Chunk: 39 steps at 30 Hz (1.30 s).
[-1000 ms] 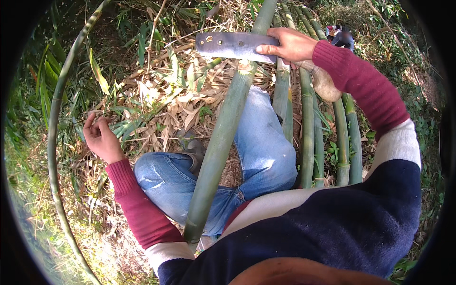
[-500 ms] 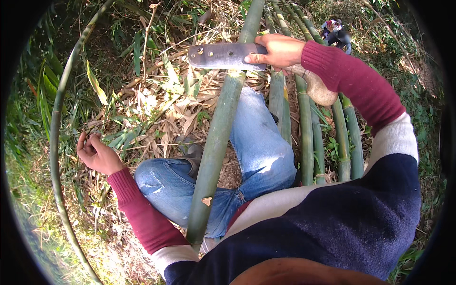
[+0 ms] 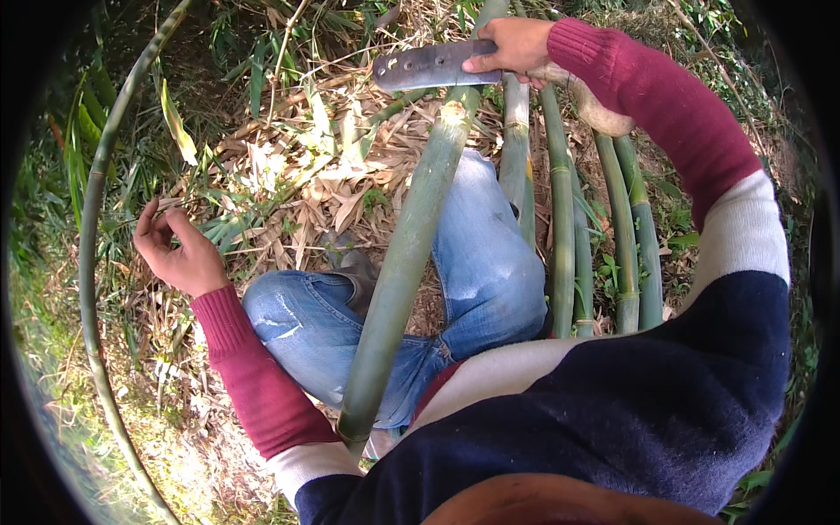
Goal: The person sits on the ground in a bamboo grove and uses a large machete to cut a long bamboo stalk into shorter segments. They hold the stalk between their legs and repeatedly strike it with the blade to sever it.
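Observation:
My right hand (image 3: pixel 512 45) is at the top, gripping the handle of a broad grey machete (image 3: pixel 433 66). Its blade lies flat across a thick green bamboo pole (image 3: pixel 407 249), right at a pale cut mark. That pole slants down between my knees in blue jeans (image 3: pixel 490 262). My left hand (image 3: pixel 175 249) hovers out to the left over dry leaves, fingers apart and empty, clear of the pole.
Several thinner bamboo stems (image 3: pixel 564 236) stand just right of my leg. A slim curved bamboo stem (image 3: pixel 92 236) arcs along the left side. Dry leaf litter (image 3: pixel 306 184) covers the ground ahead, with green grass (image 3: pixel 52 175) to the left.
My right hand has carried the machete up and away along the pole. My left hand has drifted left and its fingers have spread.

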### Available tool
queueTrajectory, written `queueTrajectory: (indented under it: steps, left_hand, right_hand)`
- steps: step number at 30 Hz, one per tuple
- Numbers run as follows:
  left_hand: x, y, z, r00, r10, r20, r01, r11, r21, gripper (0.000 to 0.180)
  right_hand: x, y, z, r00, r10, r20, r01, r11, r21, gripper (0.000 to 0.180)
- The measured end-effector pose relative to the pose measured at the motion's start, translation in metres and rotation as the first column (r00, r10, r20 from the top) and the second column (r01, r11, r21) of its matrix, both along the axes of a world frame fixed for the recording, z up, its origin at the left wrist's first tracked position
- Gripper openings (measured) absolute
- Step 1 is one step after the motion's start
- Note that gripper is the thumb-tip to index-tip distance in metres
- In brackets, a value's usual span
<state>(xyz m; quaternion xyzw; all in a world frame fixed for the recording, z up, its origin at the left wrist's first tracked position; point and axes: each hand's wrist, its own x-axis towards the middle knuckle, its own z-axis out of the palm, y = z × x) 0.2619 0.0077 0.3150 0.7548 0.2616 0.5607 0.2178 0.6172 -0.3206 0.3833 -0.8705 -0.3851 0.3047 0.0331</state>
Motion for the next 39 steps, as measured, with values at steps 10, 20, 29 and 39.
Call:
queueTrajectory:
  steps: [10,20,29,39]
  left_hand:
    - [-0.005,0.000,0.001,1.000,-0.015,0.007,0.015,0.999,0.032,0.026]
    - [0.003,-0.007,0.004,0.998,-0.055,0.038,0.055,0.998,-0.017,0.025]
    - [0.004,-0.005,0.002,0.998,-0.060,0.035,0.060,0.998,-0.002,0.025]
    - [0.006,-0.009,0.005,0.998,-0.049,-0.030,0.049,0.999,0.023,0.024]
  right_hand:
    - [-0.002,0.011,-0.003,0.979,0.120,-0.167,-0.124,0.992,-0.016,0.065]
    - [0.018,-0.001,-0.004,0.990,-0.012,-0.139,0.014,1.000,0.016,0.071]
    - [0.031,-0.023,-0.006,0.997,-0.058,-0.045,0.062,0.994,0.090,0.068]
    - [0.069,0.008,-0.019,0.996,0.090,-0.007,-0.090,0.995,0.042,0.071]
